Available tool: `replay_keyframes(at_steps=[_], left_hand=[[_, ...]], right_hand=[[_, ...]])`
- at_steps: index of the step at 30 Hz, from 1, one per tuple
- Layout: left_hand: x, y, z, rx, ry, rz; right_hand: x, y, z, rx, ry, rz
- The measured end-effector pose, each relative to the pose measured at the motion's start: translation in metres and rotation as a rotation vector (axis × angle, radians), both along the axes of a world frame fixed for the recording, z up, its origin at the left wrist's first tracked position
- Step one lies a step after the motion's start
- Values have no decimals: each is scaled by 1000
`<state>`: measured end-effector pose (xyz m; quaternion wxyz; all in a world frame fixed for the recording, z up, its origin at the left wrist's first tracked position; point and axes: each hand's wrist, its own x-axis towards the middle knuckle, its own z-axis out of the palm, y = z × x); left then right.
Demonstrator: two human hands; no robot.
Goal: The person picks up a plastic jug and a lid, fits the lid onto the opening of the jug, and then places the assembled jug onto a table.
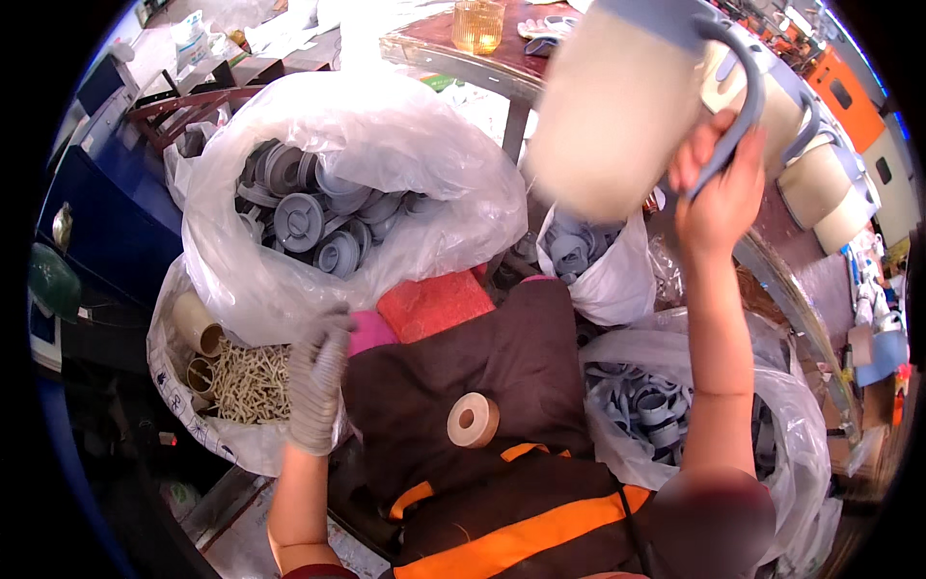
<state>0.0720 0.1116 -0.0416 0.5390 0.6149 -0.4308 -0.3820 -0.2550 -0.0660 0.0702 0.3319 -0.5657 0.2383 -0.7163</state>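
Observation:
My right hand [719, 183] is closed round the blue-grey handle of a large beige jug [617, 111], raised at the upper right. The jug has a blue-grey top and looks blurred. My left hand [318, 381], in a striped grey glove, has its fingers stretched out and holds nothing visible. It hovers beside a sack of small beige pegs [253, 386]. On my dark apron [540, 357] lies a roll of tan tape [485, 434]. A red pad [434, 307] sits at the far edge of my lap.
A big clear plastic bag [376, 111] holds grey round lids [299, 222]. A smaller white bag [617, 280] and another bag [796, 415] hold grey parts [661, 410]. More beige jugs [820, 183] stand on the right. An amber glass [477, 27] is on the table [424, 43].

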Motion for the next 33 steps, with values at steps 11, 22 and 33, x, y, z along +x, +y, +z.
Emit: replay_keyframes(at_steps=[11, 22, 33], left_hand=[[156, 82, -158, -24, -489, 378], [225, 381, -262, 1543, -393, 910], [210, 384, -273, 1089, -322, 1517]], right_hand=[[-74, -135, -40, 171, 275, -551], [-11, -9, -174, 381, 599, -83], [72, 3, -180, 409, 741, 214]])
